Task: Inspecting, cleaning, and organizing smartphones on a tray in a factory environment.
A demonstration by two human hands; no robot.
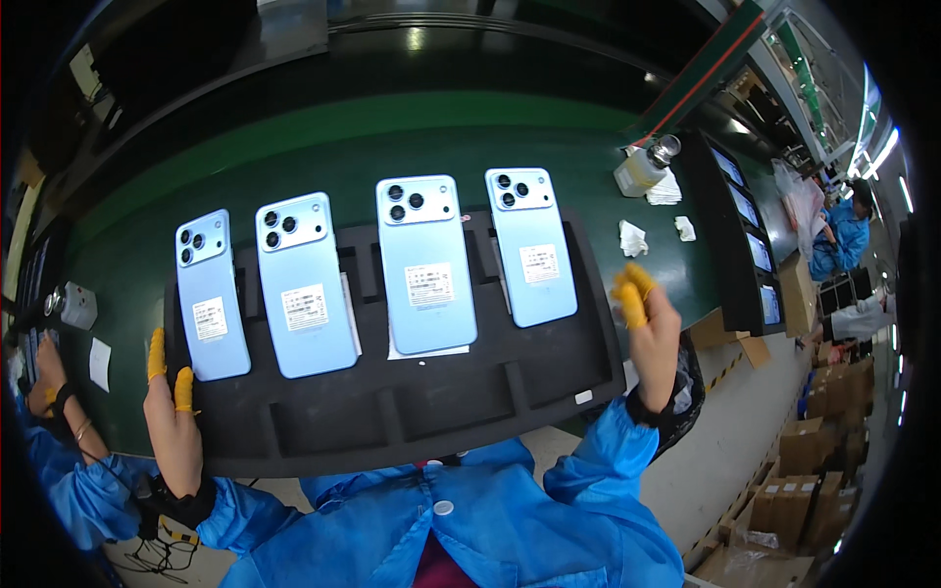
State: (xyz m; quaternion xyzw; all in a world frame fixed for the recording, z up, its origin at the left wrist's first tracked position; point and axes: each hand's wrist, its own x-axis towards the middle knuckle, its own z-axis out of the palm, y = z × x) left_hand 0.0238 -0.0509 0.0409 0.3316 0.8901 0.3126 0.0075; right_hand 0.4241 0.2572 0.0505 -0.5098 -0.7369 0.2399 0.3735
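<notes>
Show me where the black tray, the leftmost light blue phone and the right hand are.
black tray (412,416): head view, bare front compartment.
leftmost light blue phone (211,299): head view, back cover.
right hand (652,328): head view, hand middle.

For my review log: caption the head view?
Four light-blue phones face down on black tray; left hand at its edge, right hand raised.

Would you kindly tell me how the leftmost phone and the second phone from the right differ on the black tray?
The leftmost phone lies next to the left hand; the second phone from the right lies mid-tray, away from both hands. The latter has white paper showing beneath it, the former none. It also looks larger. Both are light blue, lying back up with white labels on the black tray.
</notes>
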